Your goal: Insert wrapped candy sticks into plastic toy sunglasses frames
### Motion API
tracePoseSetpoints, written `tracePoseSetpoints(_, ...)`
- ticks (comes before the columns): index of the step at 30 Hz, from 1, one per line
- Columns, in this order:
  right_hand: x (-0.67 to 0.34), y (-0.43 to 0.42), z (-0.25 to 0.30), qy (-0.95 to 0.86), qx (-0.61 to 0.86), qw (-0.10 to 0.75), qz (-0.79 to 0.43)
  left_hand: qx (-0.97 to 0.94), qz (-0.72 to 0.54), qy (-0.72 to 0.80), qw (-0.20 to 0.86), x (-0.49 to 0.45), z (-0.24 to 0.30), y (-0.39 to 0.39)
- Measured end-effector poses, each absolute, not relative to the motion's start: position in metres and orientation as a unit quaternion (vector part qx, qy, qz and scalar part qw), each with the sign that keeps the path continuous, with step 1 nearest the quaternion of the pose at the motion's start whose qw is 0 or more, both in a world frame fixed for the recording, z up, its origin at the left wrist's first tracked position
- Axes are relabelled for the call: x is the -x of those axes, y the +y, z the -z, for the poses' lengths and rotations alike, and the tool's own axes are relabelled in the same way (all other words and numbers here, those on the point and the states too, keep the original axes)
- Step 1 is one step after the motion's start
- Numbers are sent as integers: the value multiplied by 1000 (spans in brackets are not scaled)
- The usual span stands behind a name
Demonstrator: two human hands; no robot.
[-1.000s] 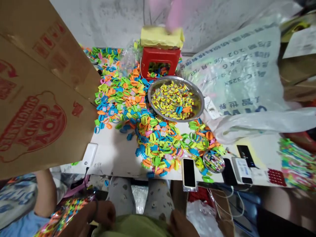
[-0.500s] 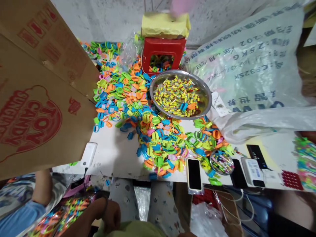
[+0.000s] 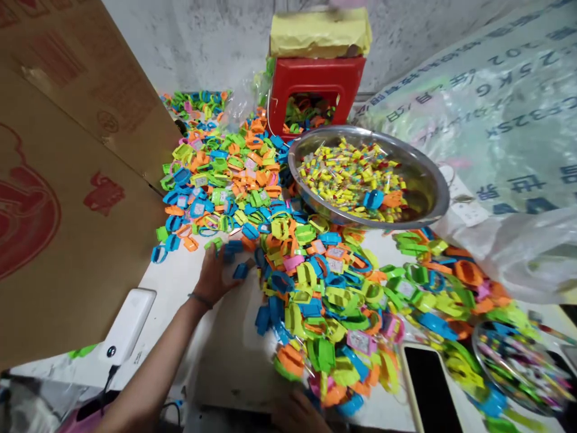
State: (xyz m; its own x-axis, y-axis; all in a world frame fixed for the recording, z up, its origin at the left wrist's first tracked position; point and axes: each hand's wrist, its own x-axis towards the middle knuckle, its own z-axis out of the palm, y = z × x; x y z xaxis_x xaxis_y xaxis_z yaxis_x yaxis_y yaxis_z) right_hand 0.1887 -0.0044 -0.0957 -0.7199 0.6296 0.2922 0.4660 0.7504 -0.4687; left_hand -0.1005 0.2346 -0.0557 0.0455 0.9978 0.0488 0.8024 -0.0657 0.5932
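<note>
My left hand (image 3: pixel 215 274) reaches across the white table (image 3: pixel 234 349) to the near left edge of a big heap of small coloured plastic pieces (image 3: pixel 306 264). Its fingers are curled down onto a few blue and green pieces. Whether it grips one I cannot tell. My right hand (image 3: pixel 297 414) shows only in part at the table's front edge, just below the heap, and its fingers are hidden. A steel bowl (image 3: pixel 428 180) of small yellow pieces sits behind the heap.
A large cardboard box (image 3: pixel 67 180) fills the left side. A white power bank (image 3: pixel 126 325) lies at the front left. A red stool (image 3: pixel 315 90) stands at the back, a big plastic sack (image 3: pixel 496 132) at the right. A phone (image 3: pixel 433 391) and a small dish (image 3: pixel 518 367) lie at the front right.
The camera moved forward and closer to the table. My left hand rose from my lap and reached onto the table to the heap's edge. My right hand came up to the table's front edge.
</note>
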Motion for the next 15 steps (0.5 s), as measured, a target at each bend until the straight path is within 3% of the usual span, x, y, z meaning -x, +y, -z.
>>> tracePoseSetpoints(8, -161, 52, 58, -951, 202, 198, -123, -659, -317, 647, 217, 50, 75, 271)
tracePoseSetpoints(15, -179, 65, 29, -945, 194, 258, -40, -635, -298, 677, 224, 41, 59, 251)
